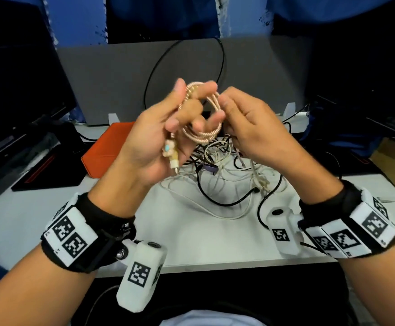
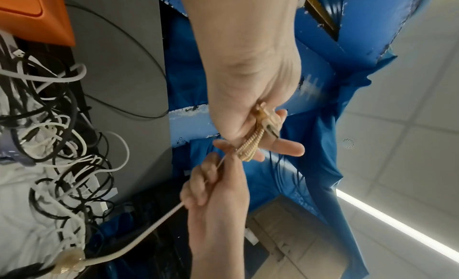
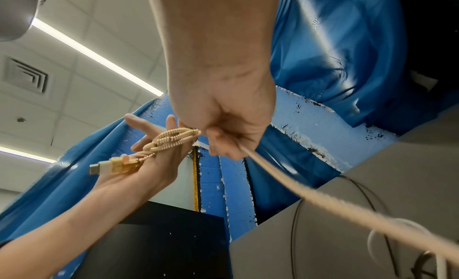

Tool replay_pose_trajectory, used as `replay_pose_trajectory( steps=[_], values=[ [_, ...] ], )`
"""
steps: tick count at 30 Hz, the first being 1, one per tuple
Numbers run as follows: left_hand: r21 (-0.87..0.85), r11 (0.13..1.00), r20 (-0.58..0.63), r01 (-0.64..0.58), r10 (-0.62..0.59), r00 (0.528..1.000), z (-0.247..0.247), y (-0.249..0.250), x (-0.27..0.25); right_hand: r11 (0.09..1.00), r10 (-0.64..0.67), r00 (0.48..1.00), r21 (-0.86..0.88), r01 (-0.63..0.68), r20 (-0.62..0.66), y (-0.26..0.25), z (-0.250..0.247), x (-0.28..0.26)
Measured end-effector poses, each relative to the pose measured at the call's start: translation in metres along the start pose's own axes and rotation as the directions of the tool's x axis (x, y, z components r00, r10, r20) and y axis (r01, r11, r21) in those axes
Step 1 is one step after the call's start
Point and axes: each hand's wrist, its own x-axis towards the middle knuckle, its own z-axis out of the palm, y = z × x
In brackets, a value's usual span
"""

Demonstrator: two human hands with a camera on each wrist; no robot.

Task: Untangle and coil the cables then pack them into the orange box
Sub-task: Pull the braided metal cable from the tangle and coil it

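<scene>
A rose-gold braided cable (image 1: pixel 202 135) is wound in loops around the fingers of my left hand (image 1: pixel 168 128), held above the desk. Its plug end (image 1: pixel 171 156) with a small charm lies against that palm. My right hand (image 1: pixel 243 123) grips the same cable's free length (image 3: pixel 310 195), which runs down toward the desk. The loops (image 3: pixel 174 139) and the plug (image 3: pixel 104 168) show in the right wrist view, and the coil (image 2: pixel 249 146) in the left wrist view. A tangle of white and black cables (image 1: pixel 227 161) lies on the white desk below. The orange box (image 1: pixel 107 149) sits behind my left hand.
A grey divider panel (image 1: pixel 121 78) stands at the back of the desk, with a thin black cable loop (image 1: pixel 222 57) in front of it. Dark monitors (image 1: pixel 15 90) flank both sides. The desk's front edge (image 1: pixel 215 267) is near my wrists.
</scene>
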Motion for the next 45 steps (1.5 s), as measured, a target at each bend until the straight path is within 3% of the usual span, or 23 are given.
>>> replay_pose_trajectory(
  steps=[2, 5, 7, 9, 10, 12, 14, 15, 16, 17, 20, 22, 27, 31, 34, 39, 42, 45],
  values=[
    [-0.065, 0.991, -0.072, -0.114, 0.109, 0.991, -0.004, 0.007, 0.002, 0.995, 0.004, 0.997, -0.095, 0.004, 0.079, 0.007, 0.001, 0.000],
    [-0.043, 0.954, -0.215, -0.296, 0.281, 0.935, -0.014, 0.014, 0.007, 0.982, 0.071, 0.952, -0.189, -0.014, 0.299, 0.008, 0.003, -0.003],
    [0.125, 0.932, -0.290, -0.339, 0.361, 0.886, -0.021, 0.014, 0.010, 0.978, 0.074, 0.903, -0.207, 0.017, 0.424, 0.001, 0.004, -0.007],
    [0.433, 0.853, -0.301, -0.290, 0.440, 0.846, -0.028, 0.012, 0.012, 0.970, 0.044, 0.858, -0.226, 0.085, 0.512, -0.009, 0.007, -0.011],
    [0.616, 0.752, -0.257, -0.236, 0.475, 0.842, -0.031, 0.009, 0.013, 0.964, 0.019, 0.835, -0.232, 0.131, 0.550, -0.012, 0.009, -0.013],
    [0.890, 0.447, -0.141, -0.085, 0.449, 0.883, -0.035, 0.004, 0.013, 0.955, -0.025, 0.809, -0.224, 0.192, 0.587, -0.018, 0.011, -0.014],
    [0.980, 0.184, -0.127, 0.070, 0.319, 0.939, -0.037, 0.002, 0.010, 0.956, -0.038, 0.854, -0.230, 0.183, 0.518, -0.021, 0.007, -0.013],
    [0.983, 0.136, -0.156, 0.127, 0.228, 0.961, -0.039, 0.002, 0.008, 0.956, -0.044, 0.894, -0.241, 0.167, 0.445, -0.022, 0.004, -0.011],
    [0.974, 0.152, -0.186, 0.167, 0.119, 0.975, -0.039, 0.003, 0.005, 0.960, -0.048, 0.933, -0.242, 0.142, 0.357, -0.022, 0.000, -0.009],
    [0.956, 0.224, -0.195, 0.189, 0.004, 0.981, -0.038, 0.004, 0.002, 0.967, -0.052, 0.961, -0.226, 0.116, 0.272, -0.022, -0.004, -0.008],
    [0.805, 0.562, -0.084, 0.189, -0.208, 0.975, -0.033, 0.009, -0.005, 0.996, -0.051, 0.996, -0.074, 0.056, 0.076, -0.015, -0.009, -0.003],
    [0.694, 0.703, 0.010, 0.158, -0.229, 0.973, -0.029, 0.011, -0.005, 0.998, -0.054, 0.998, 0.022, 0.054, -0.025, -0.012, -0.005, -0.002],
    [0.450, 0.891, 0.102, 0.061, -0.119, 0.988, -0.018, 0.004, -0.003, 0.985, -0.008, 0.993, 0.168, 0.028, -0.120, -0.013, 0.006, -0.003],
    [0.265, 0.963, 0.147, 0.041, -0.082, 0.986, -0.019, 0.006, -0.001, 0.918, 0.129, 0.989, 0.368, -0.146, 0.068, -0.016, 0.016, -0.009],
    [0.199, 0.979, 0.117, 0.044, -0.068, 0.991, -0.019, 0.008, 0.001, 0.865, 0.167, 0.978, 0.456, -0.207, 0.127, -0.024, 0.024, -0.017],
    [0.210, 0.975, -0.089, 0.072, -0.054, 0.995, -0.023, 0.006, 0.005, 0.873, 0.140, 0.984, 0.455, -0.176, 0.113, -0.016, 0.036, -0.016],
    [0.246, 0.968, -0.265, 0.040, 0.027, 0.964, -0.014, 0.000, 0.007, 0.869, 0.183, 0.977, 0.448, -0.212, 0.106, -0.013, 0.039, -0.016],
    [0.268, 0.963, -0.297, 0.016, 0.066, 0.953, -0.005, -0.002, 0.007, 0.902, 0.173, 0.981, 0.388, -0.191, 0.083, -0.011, 0.043, -0.017]
  ],
)
